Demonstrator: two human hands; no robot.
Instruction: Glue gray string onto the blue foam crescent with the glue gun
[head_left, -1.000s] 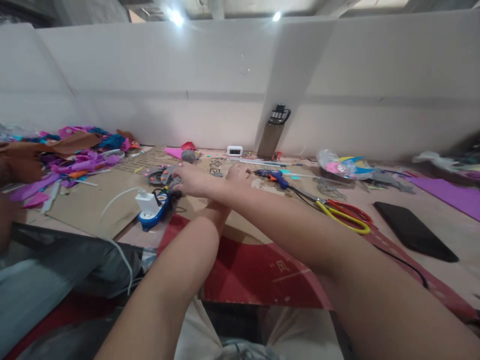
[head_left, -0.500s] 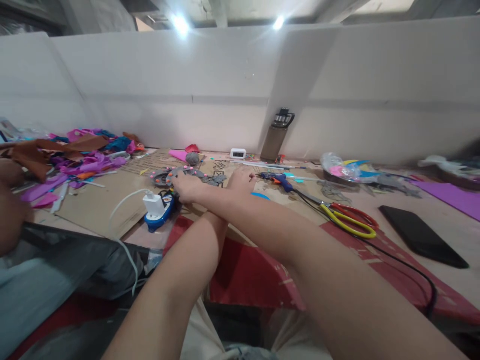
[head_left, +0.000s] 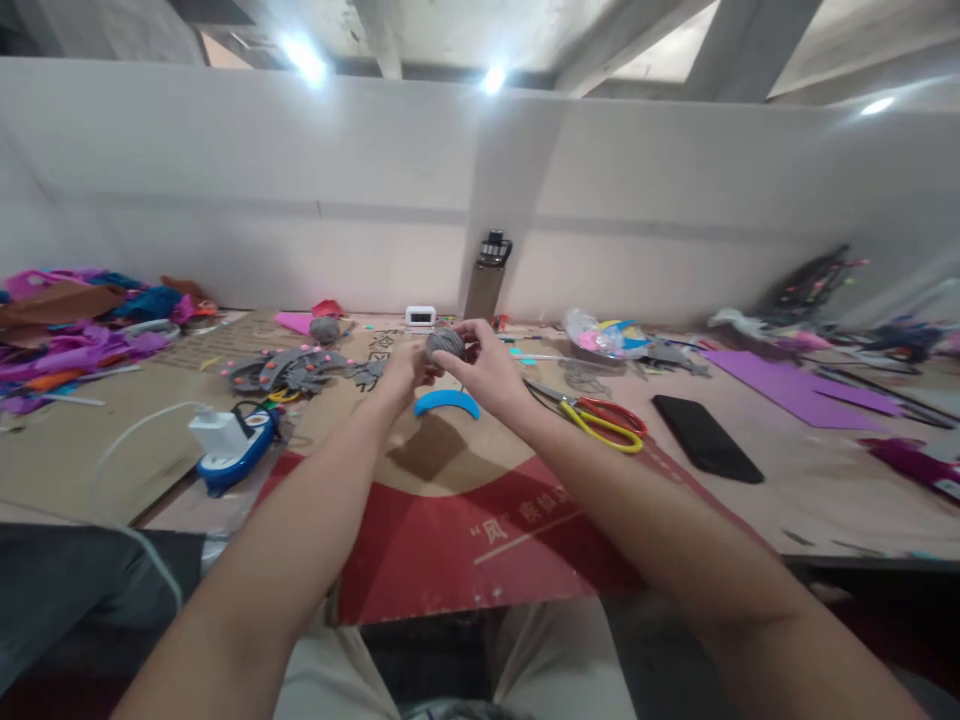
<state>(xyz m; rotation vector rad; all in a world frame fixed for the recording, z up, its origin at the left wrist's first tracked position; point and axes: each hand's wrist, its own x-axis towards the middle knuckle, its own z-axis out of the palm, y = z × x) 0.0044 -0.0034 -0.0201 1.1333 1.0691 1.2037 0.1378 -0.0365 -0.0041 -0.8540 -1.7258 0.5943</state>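
Observation:
Between my two hands a grey ball (head_left: 445,345) with a ridged surface, like wound yarn, is held above the cardboard. My left hand (head_left: 407,372) closes on its left side, with the fingertips partly hidden. From the right, my right hand (head_left: 487,368) grips it between thumb and fingers. Just below, a blue crescent-shaped piece (head_left: 447,402) lies on the cardboard. Grey curved pieces with pink and orange dots (head_left: 281,370) rest to the left, and a second grey ball (head_left: 324,330) sits behind them.
Scissors with red and yellow handles (head_left: 604,425) and a black phone (head_left: 705,437) lie right of my forearm. A blue power strip (head_left: 238,455) with a white plug stands at left. A bottle (head_left: 485,280) leans against the back wall. Colourful scraps (head_left: 90,320) are heaped far left.
My arms have uncrossed. My right hand has come back from the grey dotted pieces to the middle, and both hands now hold a grey ball. The view has shifted right.

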